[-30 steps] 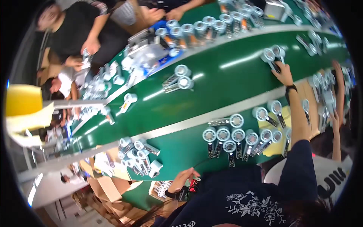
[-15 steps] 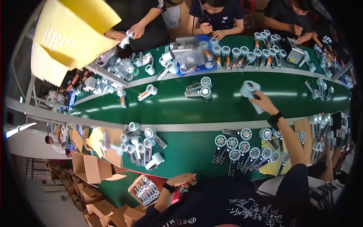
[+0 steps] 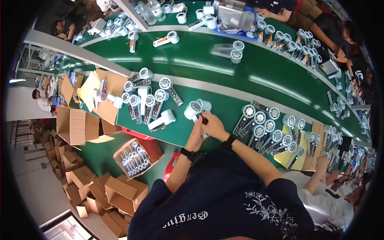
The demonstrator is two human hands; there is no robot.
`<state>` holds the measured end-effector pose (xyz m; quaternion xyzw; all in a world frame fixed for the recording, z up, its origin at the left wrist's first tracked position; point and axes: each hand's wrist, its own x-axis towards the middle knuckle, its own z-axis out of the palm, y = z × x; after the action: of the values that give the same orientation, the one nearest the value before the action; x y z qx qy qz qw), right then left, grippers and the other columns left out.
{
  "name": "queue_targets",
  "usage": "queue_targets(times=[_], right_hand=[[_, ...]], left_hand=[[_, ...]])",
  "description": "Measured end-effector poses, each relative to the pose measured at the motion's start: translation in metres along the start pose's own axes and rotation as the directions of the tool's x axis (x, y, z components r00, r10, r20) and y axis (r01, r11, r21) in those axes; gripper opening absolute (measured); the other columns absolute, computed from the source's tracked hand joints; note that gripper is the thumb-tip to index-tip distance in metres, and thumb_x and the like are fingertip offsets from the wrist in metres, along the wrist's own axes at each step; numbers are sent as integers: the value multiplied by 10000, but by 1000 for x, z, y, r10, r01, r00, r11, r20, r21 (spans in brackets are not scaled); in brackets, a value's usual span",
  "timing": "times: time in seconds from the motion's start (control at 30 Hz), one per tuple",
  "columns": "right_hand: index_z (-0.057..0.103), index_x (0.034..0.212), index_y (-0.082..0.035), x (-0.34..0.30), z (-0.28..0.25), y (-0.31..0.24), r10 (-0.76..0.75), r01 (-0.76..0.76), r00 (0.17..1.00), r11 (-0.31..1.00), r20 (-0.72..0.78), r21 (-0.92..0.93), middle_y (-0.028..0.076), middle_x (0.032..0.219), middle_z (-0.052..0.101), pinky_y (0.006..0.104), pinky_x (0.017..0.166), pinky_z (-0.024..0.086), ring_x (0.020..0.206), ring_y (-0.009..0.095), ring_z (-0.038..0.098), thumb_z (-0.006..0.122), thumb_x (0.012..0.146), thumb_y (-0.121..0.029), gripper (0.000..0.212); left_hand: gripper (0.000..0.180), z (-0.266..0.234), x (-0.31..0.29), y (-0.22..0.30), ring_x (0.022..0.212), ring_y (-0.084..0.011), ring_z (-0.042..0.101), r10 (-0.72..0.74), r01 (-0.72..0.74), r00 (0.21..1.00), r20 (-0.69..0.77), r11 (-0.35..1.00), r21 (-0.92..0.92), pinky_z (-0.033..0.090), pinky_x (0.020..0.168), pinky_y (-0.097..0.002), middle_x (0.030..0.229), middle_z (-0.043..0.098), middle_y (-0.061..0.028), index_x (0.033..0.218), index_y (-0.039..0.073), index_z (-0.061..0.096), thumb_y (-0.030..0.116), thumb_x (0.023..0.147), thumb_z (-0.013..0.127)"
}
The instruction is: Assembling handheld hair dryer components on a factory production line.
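My left hand (image 3: 195, 138) and my right hand (image 3: 215, 126) meet over the near green table, close to my body. Both are closed around the handles of light blue handheld fan bodies (image 3: 195, 107). Two round heads show above my fingers, one partly behind the other; my hands cover much of the handles. To the left lies a group of similar fan bodies (image 3: 149, 101) with dark circuit boards in their handles. One of them (image 3: 163, 120) rests on its side nearest my left hand. Rows of open fan bodies (image 3: 276, 136) lie to the right of my right hand.
A green conveyor belt (image 3: 192, 54) runs beyond a metal rail, carrying a few fan bodies (image 3: 237, 52). Below left are a carton of packed fan bodies (image 3: 135, 158), a red stool (image 3: 172, 166) and heaped cardboard boxes (image 3: 122, 192). Co-workers sit across the belt and at right.
My right hand has come back from over the belt with the fan bodies. My left hand has risen from the table edge to hold them too. The view has turned and shifted.
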<state>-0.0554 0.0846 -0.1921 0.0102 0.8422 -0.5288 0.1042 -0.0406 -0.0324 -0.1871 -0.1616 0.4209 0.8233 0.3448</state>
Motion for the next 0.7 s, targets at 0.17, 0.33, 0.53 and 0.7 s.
queue_targets(times=[0.17,0.33,0.53,0.7], right_hand=[[596,926,1,5,1,25,-133,128,991,985,31,117,131,860,537,370,685,450,775,278,546,651,768,-237,290],[569,1073,-39,2,-16,26,-154,153,988,912,-30,380,63,980,556,295,602,459,803,157,529,592,843,-155,259],[367,1370,-106,-9,-21,25,58,25,992,793,-116,608,57,1251,507,173,575,463,830,82,527,512,896,-80,496],[250,1429,-121,-17,-27,30,100,24,981,790,-168,612,73,1360,415,198,575,490,907,160,581,504,901,-88,586]], left_hand=[[530,-10,8,7,1024,-150,543,-95,97,995,-30,994,59,459,888,-355,1167,528,-28,1266,97,426,517,949,364],[499,-16,18,8,727,-113,579,-158,165,984,-86,983,85,503,654,-270,936,559,-16,1162,85,492,521,935,408],[466,-59,29,13,582,-102,525,-202,197,979,-28,972,-124,468,528,-262,828,539,-17,1125,79,507,497,934,430],[433,-43,13,25,599,-105,528,-133,136,986,-96,991,19,457,516,-265,890,568,-29,1164,86,498,452,938,451]])
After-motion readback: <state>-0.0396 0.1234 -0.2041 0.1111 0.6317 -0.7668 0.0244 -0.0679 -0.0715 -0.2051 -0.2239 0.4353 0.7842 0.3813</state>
